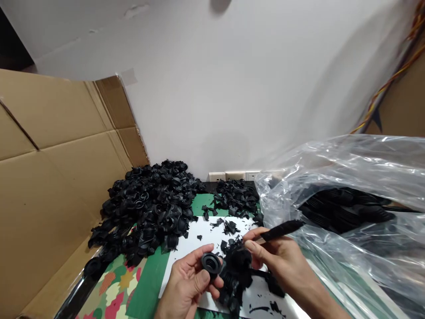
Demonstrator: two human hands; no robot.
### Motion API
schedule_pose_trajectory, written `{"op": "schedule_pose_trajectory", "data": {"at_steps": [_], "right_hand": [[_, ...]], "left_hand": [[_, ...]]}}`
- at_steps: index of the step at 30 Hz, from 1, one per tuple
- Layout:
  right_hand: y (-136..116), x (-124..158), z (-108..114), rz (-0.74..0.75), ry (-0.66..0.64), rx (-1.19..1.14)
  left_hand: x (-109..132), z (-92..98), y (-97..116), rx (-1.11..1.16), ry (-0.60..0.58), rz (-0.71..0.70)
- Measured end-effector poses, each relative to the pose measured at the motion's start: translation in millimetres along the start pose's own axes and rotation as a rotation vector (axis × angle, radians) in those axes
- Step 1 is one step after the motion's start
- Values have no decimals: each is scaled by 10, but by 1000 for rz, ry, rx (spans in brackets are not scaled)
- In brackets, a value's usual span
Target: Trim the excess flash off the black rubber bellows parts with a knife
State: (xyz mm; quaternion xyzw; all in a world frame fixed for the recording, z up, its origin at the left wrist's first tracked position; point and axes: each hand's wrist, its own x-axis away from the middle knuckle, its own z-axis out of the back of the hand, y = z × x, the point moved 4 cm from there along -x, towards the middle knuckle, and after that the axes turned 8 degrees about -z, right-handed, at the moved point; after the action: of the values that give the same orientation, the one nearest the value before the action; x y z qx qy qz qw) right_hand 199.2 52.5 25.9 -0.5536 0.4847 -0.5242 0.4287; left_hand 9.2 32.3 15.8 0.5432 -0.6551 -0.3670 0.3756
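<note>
In my left hand (pixel 186 280) is a small black ribbed rubber boot (pixel 211 263), its round open end turned up toward me. The thumb and fingers are closed round its sides. My right hand (pixel 277 257) grips a slim tool with a black handle (pixel 283 229). The handle slants up to the right, and the working end is hidden near the fingertips, so its kind cannot be told. Below and between the hands, more black rubber pieces (pixel 232 283) and scraps lie on a white sheet (pixel 182 252).
A large heap of black rubber boots (pixel 149 199) is at the left, by a cardboard sheet (pixel 59 177). Black scraps (pixel 236 195) are piled at the back, near wall sockets (pixel 217 177). At the right, a clear plastic bag (pixel 332 164) holds black ribbed parts (pixel 345 206).
</note>
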Motion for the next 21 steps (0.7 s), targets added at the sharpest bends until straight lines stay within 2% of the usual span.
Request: {"op": "schedule_pose_trajectory", "data": {"at_steps": [6,12,16,21], "right_hand": [[-45,76,23,0,-28,-76],[-40,91,-23,17,-70,-97],[-9,96,-61,27,-12,-122],[5,134,-110,50,50,-137]], "left_hand": [[5,-78,-26,-12,11,-44],[24,-90,-21,87,-7,26],[26,-49,-42,108,-15,39],[17,-25,-66,81,-53,-13]]}}
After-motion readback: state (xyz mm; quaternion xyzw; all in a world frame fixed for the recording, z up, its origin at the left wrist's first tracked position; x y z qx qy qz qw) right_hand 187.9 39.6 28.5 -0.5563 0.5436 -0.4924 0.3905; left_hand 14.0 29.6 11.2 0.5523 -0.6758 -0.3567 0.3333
